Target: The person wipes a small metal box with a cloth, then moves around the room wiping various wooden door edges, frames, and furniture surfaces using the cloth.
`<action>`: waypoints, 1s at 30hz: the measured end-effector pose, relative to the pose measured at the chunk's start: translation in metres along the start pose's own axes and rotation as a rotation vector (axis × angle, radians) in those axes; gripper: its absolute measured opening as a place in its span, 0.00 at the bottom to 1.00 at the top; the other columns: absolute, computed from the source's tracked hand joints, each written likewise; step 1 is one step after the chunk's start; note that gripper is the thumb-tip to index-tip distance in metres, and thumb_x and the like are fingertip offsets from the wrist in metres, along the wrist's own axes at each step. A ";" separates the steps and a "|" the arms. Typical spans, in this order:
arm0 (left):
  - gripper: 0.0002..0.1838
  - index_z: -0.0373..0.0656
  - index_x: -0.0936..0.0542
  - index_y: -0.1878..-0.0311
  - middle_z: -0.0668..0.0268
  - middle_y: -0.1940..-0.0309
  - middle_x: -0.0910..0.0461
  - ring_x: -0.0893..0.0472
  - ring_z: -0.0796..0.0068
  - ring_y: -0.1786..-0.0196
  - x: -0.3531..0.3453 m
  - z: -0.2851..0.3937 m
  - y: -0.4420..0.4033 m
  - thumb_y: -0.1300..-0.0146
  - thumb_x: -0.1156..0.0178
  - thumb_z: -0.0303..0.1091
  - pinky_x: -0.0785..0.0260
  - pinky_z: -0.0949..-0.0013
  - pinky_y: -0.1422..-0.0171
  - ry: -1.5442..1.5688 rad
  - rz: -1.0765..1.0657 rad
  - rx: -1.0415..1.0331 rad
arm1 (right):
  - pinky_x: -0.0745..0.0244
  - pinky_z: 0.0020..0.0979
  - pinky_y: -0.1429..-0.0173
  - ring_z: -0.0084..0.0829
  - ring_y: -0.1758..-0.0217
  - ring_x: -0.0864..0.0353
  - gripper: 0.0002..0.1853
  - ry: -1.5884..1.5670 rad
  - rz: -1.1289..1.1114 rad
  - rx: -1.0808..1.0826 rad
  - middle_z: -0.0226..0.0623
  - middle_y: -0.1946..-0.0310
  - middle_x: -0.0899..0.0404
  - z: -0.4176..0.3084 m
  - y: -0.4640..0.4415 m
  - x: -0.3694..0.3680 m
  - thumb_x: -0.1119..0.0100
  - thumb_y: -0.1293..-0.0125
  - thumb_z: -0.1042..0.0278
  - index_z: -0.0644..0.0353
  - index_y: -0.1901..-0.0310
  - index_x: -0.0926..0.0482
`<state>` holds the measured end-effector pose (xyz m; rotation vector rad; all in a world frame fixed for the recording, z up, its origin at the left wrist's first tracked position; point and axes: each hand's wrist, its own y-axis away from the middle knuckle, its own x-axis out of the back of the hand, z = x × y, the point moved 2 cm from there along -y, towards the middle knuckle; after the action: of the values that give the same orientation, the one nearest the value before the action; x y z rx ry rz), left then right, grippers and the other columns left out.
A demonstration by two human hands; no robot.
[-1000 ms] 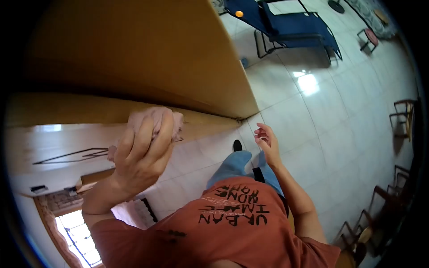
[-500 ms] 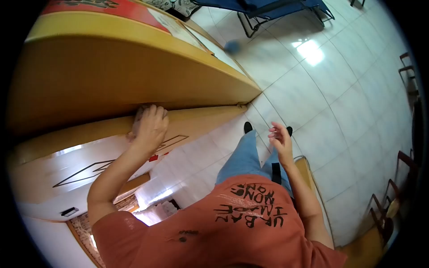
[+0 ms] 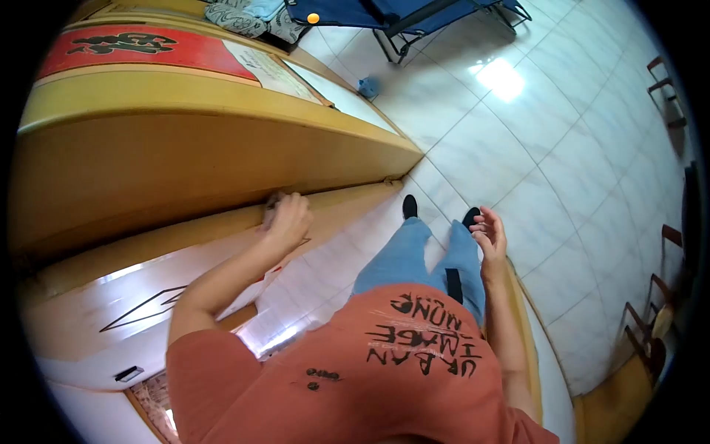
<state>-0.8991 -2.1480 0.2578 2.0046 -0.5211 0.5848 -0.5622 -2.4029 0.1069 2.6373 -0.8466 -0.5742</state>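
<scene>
My left hand [image 3: 291,222] is closed round a crumpled greyish-pink cloth [image 3: 274,209], mostly hidden behind the fingers. It presses the cloth to the long wooden ledge [image 3: 333,198] beside a large brown wooden door [image 3: 222,152]. Over by my right leg, my right hand [image 3: 489,233] hangs in the air with fingers loosely bent and apart, holding nothing.
On the tiled floor [image 3: 495,148] a folding bed [image 3: 436,15] stands ahead, with a small blue object [image 3: 367,86] near the wall. Wooden chairs [image 3: 651,318] line the right side. A pale panel edged in wood [image 3: 536,325] rises beside my right arm.
My left hand has slid to the right along the wooden ledge with the cloth. My right hand has shifted slightly right and down. The view has tilted a little, showing more of the red banner.
</scene>
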 end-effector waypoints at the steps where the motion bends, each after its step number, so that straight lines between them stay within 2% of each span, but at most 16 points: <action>1: 0.12 0.41 0.14 0.59 0.59 0.56 0.22 0.26 0.60 0.47 0.005 -0.012 0.015 0.41 0.42 0.35 0.32 0.58 0.43 0.037 0.000 0.052 | 0.27 0.27 0.43 0.25 0.50 0.22 0.30 -0.026 0.010 -0.011 0.37 0.47 0.24 0.004 -0.002 -0.001 0.42 0.37 0.71 0.64 0.32 0.29; 5: 0.13 0.40 0.15 0.58 0.58 0.55 0.23 0.27 0.59 0.47 0.050 -0.047 0.059 0.42 0.42 0.35 0.31 0.58 0.42 -0.058 0.000 0.075 | 0.26 0.27 0.43 0.25 0.51 0.21 0.28 -0.054 0.034 -0.057 0.38 0.48 0.23 0.029 -0.012 -0.002 0.42 0.37 0.71 0.63 0.34 0.27; 7: 0.11 0.43 0.14 0.63 0.62 0.59 0.22 0.27 0.63 0.52 0.045 -0.045 0.061 0.45 0.39 0.37 0.34 0.61 0.49 -0.137 0.157 0.031 | 0.26 0.27 0.43 0.25 0.51 0.21 0.28 -0.072 0.011 -0.072 0.38 0.48 0.23 0.037 -0.016 -0.009 0.42 0.37 0.71 0.63 0.34 0.27; 11: 0.11 0.44 0.15 0.64 0.63 0.61 0.23 0.27 0.63 0.52 -0.001 -0.017 0.024 0.44 0.41 0.38 0.33 0.62 0.47 -0.119 0.210 0.009 | 0.26 0.27 0.43 0.24 0.52 0.21 0.26 -0.054 -0.055 -0.078 0.36 0.49 0.21 0.040 -0.022 -0.031 0.41 0.36 0.73 0.64 0.35 0.25; 13: 0.14 0.40 0.17 0.55 0.59 0.55 0.23 0.26 0.60 0.48 -0.021 0.000 -0.004 0.43 0.42 0.34 0.31 0.62 0.44 0.071 0.143 0.001 | 0.25 0.26 0.45 0.22 0.53 0.21 0.22 0.042 -0.130 -0.042 0.35 0.52 0.19 0.045 -0.023 -0.046 0.41 0.35 0.73 0.64 0.38 0.23; 14: 0.14 0.40 0.17 0.55 0.59 0.55 0.23 0.26 0.60 0.48 -0.036 0.009 -0.015 0.43 0.42 0.34 0.31 0.62 0.44 0.076 0.144 -0.004 | 0.25 0.26 0.45 0.22 0.53 0.21 0.22 0.047 -0.125 -0.046 0.35 0.52 0.19 0.045 -0.022 -0.055 0.41 0.35 0.73 0.64 0.38 0.23; 16: 0.13 0.40 0.17 0.54 0.58 0.53 0.22 0.25 0.61 0.48 -0.054 0.021 -0.038 0.44 0.38 0.30 0.30 0.61 0.46 0.308 0.268 0.015 | 0.25 0.28 0.44 0.23 0.51 0.20 0.21 0.205 -0.324 -0.085 0.37 0.51 0.18 0.043 -0.021 -0.081 0.39 0.34 0.71 0.65 0.40 0.22; 17: 0.13 0.40 0.17 0.54 0.58 0.53 0.22 0.25 0.61 0.48 -0.059 0.028 -0.045 0.44 0.38 0.30 0.30 0.61 0.46 0.312 0.274 0.006 | 0.25 0.29 0.44 0.24 0.51 0.19 0.22 0.262 -0.398 -0.092 0.38 0.51 0.17 0.046 -0.022 -0.095 0.38 0.33 0.67 0.64 0.39 0.23; 19: 0.15 0.39 0.17 0.50 0.56 0.54 0.19 0.24 0.52 0.42 -0.061 0.039 -0.052 0.40 0.35 0.31 0.30 0.55 0.39 0.832 0.378 0.121 | 0.25 0.31 0.43 0.27 0.48 0.19 0.26 0.330 -0.453 -0.044 0.40 0.49 0.17 0.065 -0.018 -0.130 0.37 0.31 0.59 0.63 0.36 0.26; 20: 0.15 0.39 0.17 0.50 0.56 0.54 0.19 0.24 0.52 0.42 -0.051 0.048 -0.053 0.40 0.35 0.31 0.30 0.55 0.39 0.834 0.381 0.113 | 0.25 0.32 0.42 0.29 0.47 0.19 0.28 0.339 -0.436 0.014 0.41 0.48 0.18 0.083 -0.016 -0.152 0.37 0.30 0.55 0.62 0.34 0.27; 22: 0.28 0.40 0.23 0.35 0.50 0.44 0.22 0.27 0.48 0.34 -0.014 0.065 -0.038 0.42 0.34 0.27 0.31 0.56 0.33 1.386 0.519 0.245 | 0.26 0.32 0.40 0.31 0.43 0.20 0.29 0.108 -0.407 -0.206 0.40 0.44 0.20 0.121 -0.012 -0.196 0.41 0.26 0.51 0.60 0.32 0.30; 23: 0.28 0.40 0.23 0.35 0.50 0.44 0.22 0.27 0.48 0.34 -0.001 0.076 -0.032 0.42 0.34 0.27 0.31 0.56 0.33 1.391 0.509 0.255 | 0.26 0.32 0.40 0.31 0.43 0.20 0.29 0.109 -0.415 -0.217 0.40 0.44 0.20 0.114 -0.007 -0.214 0.41 0.26 0.51 0.60 0.32 0.30; 25: 0.41 0.42 0.32 0.25 0.46 0.33 0.30 0.30 0.46 0.30 0.016 0.085 -0.017 0.45 0.31 0.26 0.34 0.55 0.29 1.556 0.531 0.437 | 0.27 0.33 0.36 0.32 0.40 0.23 0.27 -0.680 -0.498 -0.638 0.40 0.41 0.22 0.084 -0.002 -0.251 0.43 0.24 0.55 0.59 0.31 0.31; 26: 0.41 0.42 0.32 0.25 0.46 0.33 0.30 0.30 0.46 0.30 0.020 0.082 -0.005 0.45 0.31 0.26 0.34 0.55 0.29 1.558 0.522 0.449 | 0.27 0.33 0.36 0.32 0.40 0.23 0.27 -0.680 -0.501 -0.652 0.40 0.41 0.22 0.082 0.000 -0.262 0.43 0.24 0.55 0.59 0.31 0.31; 28: 0.44 0.44 0.35 0.23 0.45 0.26 0.36 0.31 0.47 0.27 0.035 0.076 0.015 0.46 0.30 0.25 0.38 0.56 0.25 1.031 0.467 0.452 | 0.28 0.32 0.36 0.30 0.40 0.24 0.23 -0.399 -0.524 -0.412 0.37 0.44 0.22 0.077 0.001 -0.275 0.43 0.24 0.59 0.59 0.33 0.30; 30: 0.37 0.39 0.27 0.30 0.47 0.30 0.30 0.28 0.45 0.30 0.052 0.041 0.055 0.46 0.29 0.24 0.35 0.51 0.28 1.092 0.576 0.356 | 0.28 0.32 0.37 0.29 0.40 0.25 0.20 -0.319 -0.446 -0.396 0.38 0.46 0.22 0.074 -0.008 -0.286 0.41 0.25 0.60 0.60 0.37 0.29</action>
<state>-0.8814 -2.2159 0.3075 1.4848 -0.2918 2.0604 -0.8056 -2.2357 0.1182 2.3908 -0.1716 -1.1658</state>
